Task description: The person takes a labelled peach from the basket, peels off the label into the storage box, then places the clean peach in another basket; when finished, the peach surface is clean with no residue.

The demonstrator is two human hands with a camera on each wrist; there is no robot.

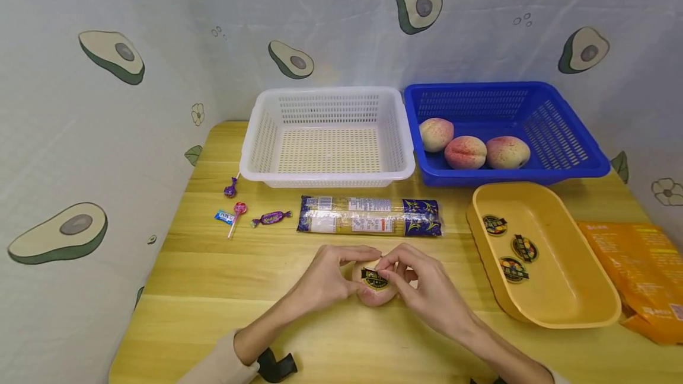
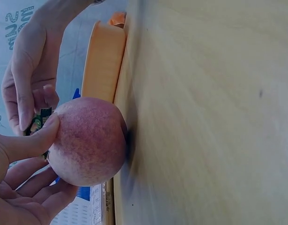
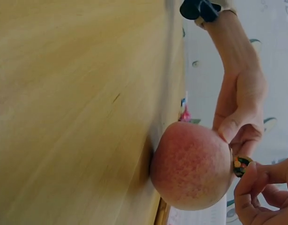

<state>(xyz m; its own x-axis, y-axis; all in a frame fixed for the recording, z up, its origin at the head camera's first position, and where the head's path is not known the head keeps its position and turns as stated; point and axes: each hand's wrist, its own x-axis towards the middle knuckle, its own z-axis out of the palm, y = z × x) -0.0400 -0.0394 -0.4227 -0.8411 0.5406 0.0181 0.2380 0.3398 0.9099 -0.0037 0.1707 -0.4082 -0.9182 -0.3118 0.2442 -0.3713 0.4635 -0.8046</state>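
Observation:
A pink and cream peach (image 1: pixel 375 297) sits on the table between both hands. My left hand (image 1: pixel 332 277) grips it from the left, with the thumb near its front and the fingers around the far side. In my right hand (image 1: pixel 425 285), thumb and forefinger pinch the edge of a round black and gold sticker (image 1: pixel 374 278). The sticker lies over the top of the peach (image 3: pixel 193 166); in the right wrist view its pinched edge stands off the skin. Part of the sticker (image 2: pixel 38 123) is hidden behind the left thumb in the left wrist view.
Beyond the hands lies a noodle packet (image 1: pixel 369 216). Behind it are a white basket (image 1: pixel 328 179) and a blue basket (image 1: pixel 480 180) holding 3 peaches. A yellow tray (image 1: pixel 565 265) with 3 stickers stands right, beside an orange bag (image 1: pixel 640 271). Candies (image 1: pixel 271 218) lie left.

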